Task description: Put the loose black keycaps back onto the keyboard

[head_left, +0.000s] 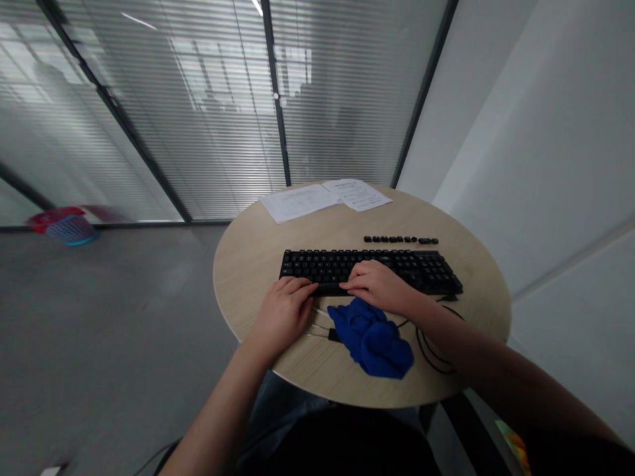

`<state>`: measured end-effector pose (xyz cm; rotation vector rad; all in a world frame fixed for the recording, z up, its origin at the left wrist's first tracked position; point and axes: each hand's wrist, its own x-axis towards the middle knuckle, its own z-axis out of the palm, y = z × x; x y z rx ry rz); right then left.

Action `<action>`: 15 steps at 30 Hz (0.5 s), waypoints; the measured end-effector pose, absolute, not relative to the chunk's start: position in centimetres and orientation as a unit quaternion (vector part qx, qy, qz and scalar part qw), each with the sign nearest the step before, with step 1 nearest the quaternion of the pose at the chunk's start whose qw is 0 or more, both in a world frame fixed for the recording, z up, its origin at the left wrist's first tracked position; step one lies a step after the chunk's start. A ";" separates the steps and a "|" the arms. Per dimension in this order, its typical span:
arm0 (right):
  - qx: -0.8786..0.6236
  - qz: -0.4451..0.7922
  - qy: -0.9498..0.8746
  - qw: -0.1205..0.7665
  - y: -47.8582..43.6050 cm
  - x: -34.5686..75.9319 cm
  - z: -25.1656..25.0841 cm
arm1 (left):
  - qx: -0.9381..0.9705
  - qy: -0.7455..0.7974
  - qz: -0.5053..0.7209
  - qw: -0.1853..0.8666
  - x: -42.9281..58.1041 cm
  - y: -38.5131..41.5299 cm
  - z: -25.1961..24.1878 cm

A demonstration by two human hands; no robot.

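Observation:
A black keyboard [367, 264] lies across the round table. At its front edge my left hand [286, 305] is closed, with thumb and fingertips at the left end of the space bar [328, 289]. Opposite it, my right hand [378, 285] has its fingertips together at the bar's right end and covers some keys. Whether the bar is seated or slightly raised I cannot tell. Behind the keyboard, several loose black keycaps [401, 239] form a row. A crumpled blue cloth [372, 337] lies in front, partly over a small black-handled tool [334, 335] with thin metal wires.
Two printed sheets, a left one [300, 201] and a right one [358, 194], lie at the far side of the table [243, 264]. A black cable [429, 354] coils under my right forearm. On the floor at left stands a red and blue basket [72, 228].

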<state>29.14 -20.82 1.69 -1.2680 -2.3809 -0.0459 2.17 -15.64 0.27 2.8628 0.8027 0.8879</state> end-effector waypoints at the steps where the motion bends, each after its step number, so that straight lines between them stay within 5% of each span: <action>1: -0.459 -0.014 -0.860 0.221 -20.9 29.1 1.7 | 0.923 0.257 0.287 0.020 2.2 -15.6 0.2; 15: -0.463 0.070 -0.827 0.310 -20.5 30.1 0.9 | 0.918 0.264 0.295 0.022 2.3 -15.6 0.2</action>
